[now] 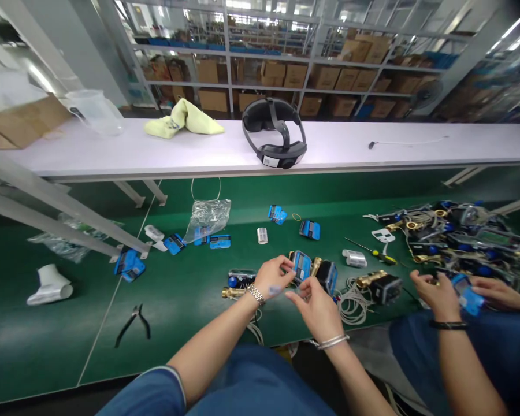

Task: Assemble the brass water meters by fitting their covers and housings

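- Landmark: blue-faced boxy meter with a brass fitting (302, 266), on the green work surface (190, 323) in front of the person.
- Text: white label (271, 162) on the black plastic headset (281, 136), up on the white shelf (338, 147) beyond the meter, is too small to read. Same for the meter's face and the flat blue printed pieces (277, 214) beyond it.
- Left hand (274, 277): fingertips at the meter's left edge (look like contact, can't tell if they clamp).
- Right hand (320, 312): on the meter's near side, thumb and forefinger close together; can't tell if something thin sits between.
- So the meter lies right of the left fingertips, just beyond the right ones.
- Just right of meter: second boxy meter, black and blue (327, 277); farther right, yellow-and-black screwdriver (383, 257).
- Well left of meter: black-handled pliers (144, 323).
- Well right of meter: co-worker's hands (445, 297) with a bright blue piece (470, 294).
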Motion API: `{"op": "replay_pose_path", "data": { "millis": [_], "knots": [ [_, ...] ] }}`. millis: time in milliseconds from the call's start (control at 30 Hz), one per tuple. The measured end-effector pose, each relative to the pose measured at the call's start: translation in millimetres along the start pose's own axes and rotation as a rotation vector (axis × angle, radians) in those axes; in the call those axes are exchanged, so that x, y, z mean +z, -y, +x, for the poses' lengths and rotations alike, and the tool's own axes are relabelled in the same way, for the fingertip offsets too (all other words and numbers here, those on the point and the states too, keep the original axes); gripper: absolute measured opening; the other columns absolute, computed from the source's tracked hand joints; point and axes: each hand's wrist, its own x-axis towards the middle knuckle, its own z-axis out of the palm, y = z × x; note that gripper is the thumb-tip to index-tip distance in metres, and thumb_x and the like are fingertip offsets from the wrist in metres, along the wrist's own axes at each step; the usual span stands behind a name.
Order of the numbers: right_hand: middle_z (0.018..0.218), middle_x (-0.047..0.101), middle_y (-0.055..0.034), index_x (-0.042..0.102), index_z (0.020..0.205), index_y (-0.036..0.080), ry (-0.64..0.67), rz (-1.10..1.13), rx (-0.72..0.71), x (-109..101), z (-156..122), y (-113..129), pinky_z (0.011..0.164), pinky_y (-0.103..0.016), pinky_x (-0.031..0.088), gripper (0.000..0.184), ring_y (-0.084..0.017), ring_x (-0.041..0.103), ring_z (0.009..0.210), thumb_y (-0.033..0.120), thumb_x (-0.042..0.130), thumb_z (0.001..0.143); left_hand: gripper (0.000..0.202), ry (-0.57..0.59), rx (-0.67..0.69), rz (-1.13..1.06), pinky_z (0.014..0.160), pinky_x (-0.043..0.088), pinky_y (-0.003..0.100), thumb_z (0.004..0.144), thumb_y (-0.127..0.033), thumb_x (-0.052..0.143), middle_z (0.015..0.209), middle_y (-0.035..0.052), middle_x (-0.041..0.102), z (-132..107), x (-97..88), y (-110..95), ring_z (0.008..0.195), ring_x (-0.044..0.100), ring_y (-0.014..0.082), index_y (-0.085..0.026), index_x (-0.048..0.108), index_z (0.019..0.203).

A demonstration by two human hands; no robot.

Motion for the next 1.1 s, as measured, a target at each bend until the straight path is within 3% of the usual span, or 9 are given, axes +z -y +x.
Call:
{"op": "replay_pose_path", "data": {
  "millis": [100, 267, 400, 533, 633, 733, 867, 1000, 1100],
  "knots": [
    [0.086, 0.069, -0.0030, 0.056, 0.091, 0.024, 0.014, -0.059, 0.037, 7.8, -3.4, -42.0, 0.063, -0.032, 0.040, 0.032, -0.019, 0.061, 0.065, 0.054, 0.062, 0.082, 0.020, -0.047, -0.135, 0.113, 0.079, 0.054, 0.032, 0.089, -0.032, 0.064, 0.097, 0.0035, 0.075, 23.4, -35.3, 53.8, 0.081, 0.069, 0.0169, -0.020, 0.067, 0.105],
    [0.075, 0.065, -0.0020, 0.057, 0.077, 0.025, -0.007, 0.031, 0.052, 16.9, -38.9, -103.2, 0.064, -0.034, 0.045, 0.028, -0.019, 0.059, 0.060, 0.052, 0.056, 0.084, 0.028, -0.043, -0.355, 0.384, 0.098, 0.050, 0.046, 0.092, -0.033, 0.066, 0.117, 0.0090, 0.067, 64.4, -117.4, 150.7, 0.107, 0.063, 0.0232, -0.015, 0.064, 0.112],
    [0.071, 0.066, -0.0034, 0.062, 0.075, 0.026, -0.200, 0.016, 0.089, 9.4, -34.2, -105.5, 0.060, -0.033, 0.044, 0.025, -0.022, 0.062, 0.065, 0.051, 0.065, 0.076, 0.040, -0.006, -0.425, 0.566, 0.101, 0.048, 0.051, 0.091, -0.036, 0.066, 0.131, 0.0106, 0.059, 90.1, -159.8, 198.0, 0.118, 0.058, 0.0288, -0.015, 0.060, 0.124],
    [0.081, 0.070, -0.0051, 0.068, 0.093, 0.024, -0.279, 0.016, 0.126, -5.0, -2.8, -92.4, 0.064, -0.035, 0.047, 0.028, -0.023, 0.065, 0.073, 0.046, 0.068, 0.076, 0.045, 0.066, -0.461, 0.701, 0.103, 0.046, 0.053, 0.091, -0.035, 0.066, 0.139, 0.0118, 0.053, 116.6, -175.5, 225.1, 0.125, 0.053, 0.0304, -0.017, 0.055, 0.131],
    [0.083, 0.073, -0.0051, 0.071, 0.101, 0.030, -0.306, 0.013, 0.154, -10.3, 10.7, -87.3, 0.062, -0.038, 0.047, 0.031, -0.029, 0.068, 0.081, 0.041, 0.071, 0.073, 0.044, 0.129, -0.520, 0.770, 0.100, 0.049, 0.052, 0.091, -0.036, 0.065, 0.132, 0.0118, 0.057, 134.5, -179.4, 238.4, 0.118, 0.057, 0.0284, -0.017, 0.055, 0.130],
    [0.082, 0.075, -0.0039, 0.070, 0.103, 0.043, -0.292, 0.050, 0.175, -11.4, 13.7, -83.6, 0.059, -0.042, 0.048, 0.031, -0.035, 0.068, 0.088, 0.038, 0.077, 0.073, 0.041, 0.165, -0.541, 0.813, 0.100, 0.049, 0.052, 0.091, -0.036, 0.066, 0.129, 0.0113, 0.059, 144.4, -180.9, 245.2, 0.117, 0.058, 0.0279, -0.016, 0.058, 0.126],
    [0.106, 0.073, -0.0066, 0.068, 0.108, 0.037, -0.247, 0.114, 0.157, -14.1, 21.0, -80.1, 0.069, -0.038, 0.057, 0.026, -0.025, 0.067, 0.096, 0.050, 0.069, 0.085, 0.041, 0.153, -0.504, 0.804, 0.103, 0.047, 0.053, 0.091, -0.035, 0.066, 0.133, 0.0120, 0.057, 142.6, -181.3, 242.4, 0.121, 0.056, 0.0290, -0.016, 0.057, 0.126],
    [0.115, 0.068, -0.0085, 0.065, 0.115, 0.026, -0.269, 0.156, 0.102, -33.5, 43.9, -87.3, 0.082, -0.038, 0.058, 0.032, -0.021, 0.065, 0.100, 0.047, 0.061, 0.093, 0.040, 0.195, -0.435, 0.649, 0.088, 0.052, 0.040, 0.089, -0.034, 0.066, 0.106, 0.0085, 0.069, 126.3, -172.4, 215.3, 0.095, 0.068, 0.0234, -0.015, 0.054, 0.123],
    [0.112, 0.070, -0.0068, 0.065, 0.119, 0.028, -0.319, 0.178, 0.041, -63.5, 60.1, -99.4, 0.084, -0.044, 0.059, 0.032, -0.026, 0.066, 0.108, 0.042, 0.060, 0.092, 0.030, 0.211, -0.273, 0.494, 0.083, 0.049, 0.032, 0.092, -0.038, 0.053, 0.100, 0.0047, 0.073, 103.0, -147.9, 175.3, 0.097, 0.070, 0.0245, -0.021, 0.053, 0.118]
  ]
}}
